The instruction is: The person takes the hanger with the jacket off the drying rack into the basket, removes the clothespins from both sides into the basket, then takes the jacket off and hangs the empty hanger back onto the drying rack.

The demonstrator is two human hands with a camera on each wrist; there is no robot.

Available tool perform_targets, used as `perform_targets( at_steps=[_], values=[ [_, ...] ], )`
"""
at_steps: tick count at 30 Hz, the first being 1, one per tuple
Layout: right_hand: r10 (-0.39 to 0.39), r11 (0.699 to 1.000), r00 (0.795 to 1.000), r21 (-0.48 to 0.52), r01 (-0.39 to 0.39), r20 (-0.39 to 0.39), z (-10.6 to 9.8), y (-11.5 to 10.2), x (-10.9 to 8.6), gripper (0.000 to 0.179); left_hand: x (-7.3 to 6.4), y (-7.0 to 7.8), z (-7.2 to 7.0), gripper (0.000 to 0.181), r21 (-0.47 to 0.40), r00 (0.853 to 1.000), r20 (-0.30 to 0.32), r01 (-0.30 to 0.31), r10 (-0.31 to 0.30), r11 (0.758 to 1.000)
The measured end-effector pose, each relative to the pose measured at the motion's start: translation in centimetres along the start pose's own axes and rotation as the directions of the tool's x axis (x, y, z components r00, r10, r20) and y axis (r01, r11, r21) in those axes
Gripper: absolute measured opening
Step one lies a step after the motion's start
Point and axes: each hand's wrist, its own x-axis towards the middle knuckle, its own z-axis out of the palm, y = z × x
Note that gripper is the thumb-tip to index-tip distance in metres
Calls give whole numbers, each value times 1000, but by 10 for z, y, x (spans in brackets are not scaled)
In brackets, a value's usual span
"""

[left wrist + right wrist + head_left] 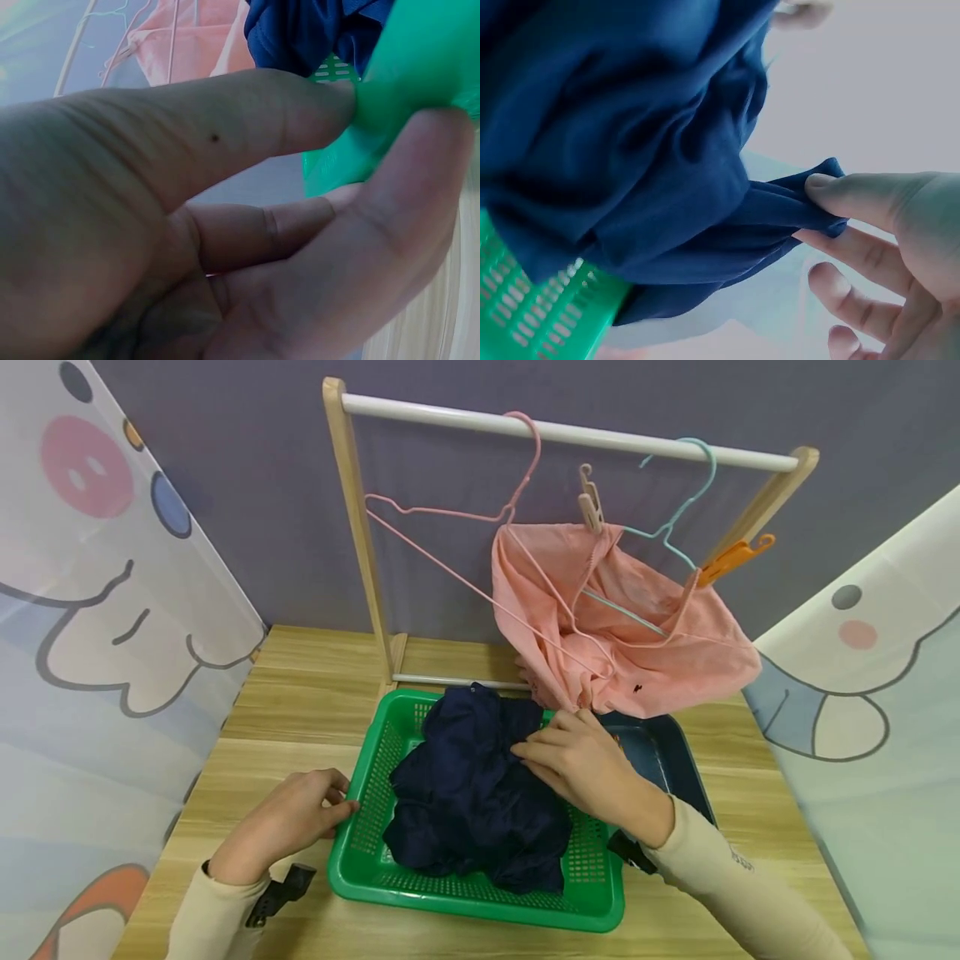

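Observation:
A crumpled navy garment (480, 793) lies heaped in a green plastic basket (472, 906) with slotted walls. At the garment's right side my right hand (581, 764) pinches a bit of its fabric. In the right wrist view, thumb and forefinger hold a gathered corner of the navy cloth (772, 210), while the other fingers stay off it. My left hand (292, 818) is at the basket's left edge. In the left wrist view, its thumb (315, 112) and a finger grip the green rim (397, 90).
Behind the basket stands a wooden rack with a white rod (442, 414). A pink hanger (450, 516) and a teal hanger (667, 527) hang from it. Beige (590, 506) and orange (727, 562) clips are on a pink garment (697, 668), above a dark tray (663, 747).

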Motion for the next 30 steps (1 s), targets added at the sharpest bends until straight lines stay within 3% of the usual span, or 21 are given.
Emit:
perform_targets(
  at_steps=[7,11,14,20,25,30],
  values=[
    [-149,986,989,73,149,6,-6,-32,-14,18,-1,-2,1,21,-3,1000,-4,-6,6,1000],
    [-245,969,961,67,238,131,1,-47,-19,17,-2,-2,1,20,-15,1000,-2,-5,5,1000],
    [-289,956,913,41,290,287,9,-56,-22,21,-2,-2,1,21,-12,1000,-1,-5,5,1000],
    [-260,955,771,36,295,581,23,-61,-22,31,-2,-1,1,23,1,1000,-1,-7,7,1000],
    [-192,964,689,2,268,699,36,-56,-18,31,-2,0,0,23,-1,1000,0,-12,12,1000],
    [-90,974,629,-64,217,772,46,-50,-12,39,-1,0,0,25,6,1000,-1,-13,13,1000]
  ],
)
